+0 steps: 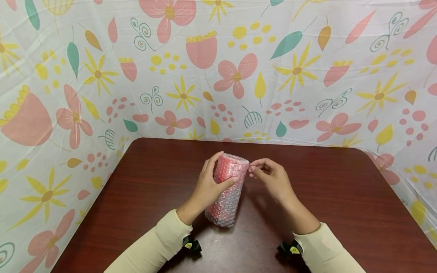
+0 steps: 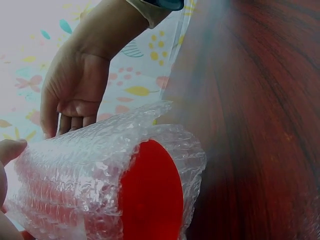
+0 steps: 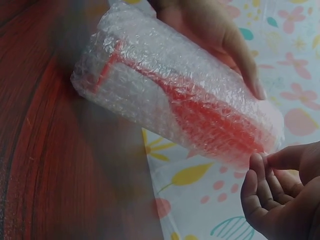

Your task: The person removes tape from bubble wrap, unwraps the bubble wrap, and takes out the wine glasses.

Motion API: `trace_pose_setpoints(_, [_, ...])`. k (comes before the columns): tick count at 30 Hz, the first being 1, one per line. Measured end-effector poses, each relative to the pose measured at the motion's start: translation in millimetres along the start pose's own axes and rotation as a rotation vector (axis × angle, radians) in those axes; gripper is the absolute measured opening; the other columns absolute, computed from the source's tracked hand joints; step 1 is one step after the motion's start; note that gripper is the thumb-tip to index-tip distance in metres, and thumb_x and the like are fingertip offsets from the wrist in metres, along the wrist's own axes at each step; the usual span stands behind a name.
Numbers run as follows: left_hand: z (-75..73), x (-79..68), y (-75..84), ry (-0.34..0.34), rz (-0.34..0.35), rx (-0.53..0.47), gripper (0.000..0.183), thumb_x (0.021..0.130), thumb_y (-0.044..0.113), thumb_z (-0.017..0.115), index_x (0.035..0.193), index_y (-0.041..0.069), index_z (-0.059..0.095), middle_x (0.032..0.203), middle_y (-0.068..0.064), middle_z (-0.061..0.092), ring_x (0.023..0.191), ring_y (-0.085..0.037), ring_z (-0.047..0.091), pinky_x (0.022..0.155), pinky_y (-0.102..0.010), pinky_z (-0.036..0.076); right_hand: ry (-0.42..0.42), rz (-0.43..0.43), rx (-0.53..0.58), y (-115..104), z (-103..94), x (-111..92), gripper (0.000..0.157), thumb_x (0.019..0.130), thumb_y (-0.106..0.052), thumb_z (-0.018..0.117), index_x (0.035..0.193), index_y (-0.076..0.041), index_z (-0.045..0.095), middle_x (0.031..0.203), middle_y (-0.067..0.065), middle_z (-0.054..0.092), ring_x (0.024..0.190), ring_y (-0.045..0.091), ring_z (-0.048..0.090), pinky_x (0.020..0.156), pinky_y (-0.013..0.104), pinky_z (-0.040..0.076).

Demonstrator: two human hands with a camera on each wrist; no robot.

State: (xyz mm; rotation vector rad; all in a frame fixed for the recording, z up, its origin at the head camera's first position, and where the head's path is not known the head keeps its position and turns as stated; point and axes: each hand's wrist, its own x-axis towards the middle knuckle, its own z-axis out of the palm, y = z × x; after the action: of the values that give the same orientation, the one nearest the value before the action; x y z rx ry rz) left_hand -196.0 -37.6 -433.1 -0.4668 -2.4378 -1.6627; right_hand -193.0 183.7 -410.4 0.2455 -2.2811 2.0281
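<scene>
A red stemmed goblet (image 3: 215,122) shows through a roll of clear bubble wrap (image 1: 227,195), held tilted over the table. My left hand (image 1: 209,185) grips the wrapped goblet from the left, thumb across the near side. At the upper right edge of the wrap, my right hand (image 1: 273,180) pinches the film between thumb and fingertips. In the left wrist view, the goblet's flat red base (image 2: 152,195) faces out of the loose end of the wrap. Through the film in the right wrist view, the stem runs from base to bowl.
The dark reddish-brown table (image 1: 153,178) has rounded far corners. A flower-printed cloth (image 1: 235,57) hangs behind it and along the left and right sides. Dark wrist straps with small devices (image 1: 192,245) sit at both cream sleeves (image 1: 164,235).
</scene>
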Motion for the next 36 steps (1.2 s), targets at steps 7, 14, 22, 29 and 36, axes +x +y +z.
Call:
trace_pose_setpoints(7, [-0.6,-0.3,1.1,0.025,-0.010,0.009,0.086,0.080,0.038,0.086,0.151,0.041,0.037,0.140,-0.005,0.048,0.122,-0.023,0.054,0.099,-0.046,0.049,-0.016,0.026,-0.018,-5.7,-0.6,-1.3,0.022,0.099,-0.006,0.063,0.111,0.012,0.065,0.095,0.011,0.070,0.081,0.009,0.069,0.078,0.026,0.060])
trace_pose_setpoints(14, [0.1,-1.2,1.8,0.017,-0.008,0.020,0.085,0.081,0.040,0.085,0.151,0.041,0.036,0.142,-0.006,0.046,0.124,-0.023,0.053,0.101,-0.047,0.049,-0.055,0.030,-0.062,-7.2,-0.6,-3.4,0.025,0.098,-0.009,0.065,0.115,0.010,0.066,0.098,0.011,0.069,0.086,0.010,0.070,0.081,0.026,0.060])
trace_pose_setpoints(22, [0.6,-2.7,2.5,0.001,-0.008,0.009,0.087,0.081,0.041,0.085,0.151,0.044,0.034,0.143,-0.004,0.045,0.123,-0.023,0.053,0.100,-0.047,0.049,-0.028,0.019,-0.198,-7.0,-0.2,-3.9,0.021,0.094,-0.017,0.073,0.108,-0.002,0.072,0.096,0.017,0.073,0.083,0.017,0.071,0.073,0.027,0.058])
trace_pose_setpoints(29, [0.8,-3.0,2.8,0.008,-0.011,0.020,0.086,0.081,0.042,0.084,0.151,0.044,0.035,0.143,-0.004,0.045,0.124,-0.023,0.053,0.101,-0.047,0.049,-0.046,-0.016,-0.154,-5.6,-1.1,-3.1,0.017,0.097,-0.008,0.066,0.109,0.005,0.069,0.098,0.026,0.071,0.083,0.012,0.072,0.077,0.023,0.060])
trace_pose_setpoints(36, [1.9,-2.8,2.5,0.022,-0.004,0.026,0.085,0.080,0.041,0.085,0.150,0.042,0.037,0.142,-0.004,0.046,0.123,-0.022,0.054,0.100,-0.045,0.049,-0.093,0.018,-0.162,-7.3,-3.7,-2.7,0.018,0.098,-0.005,0.063,0.111,0.008,0.065,0.101,0.027,0.072,0.086,0.019,0.075,0.077,0.025,0.060])
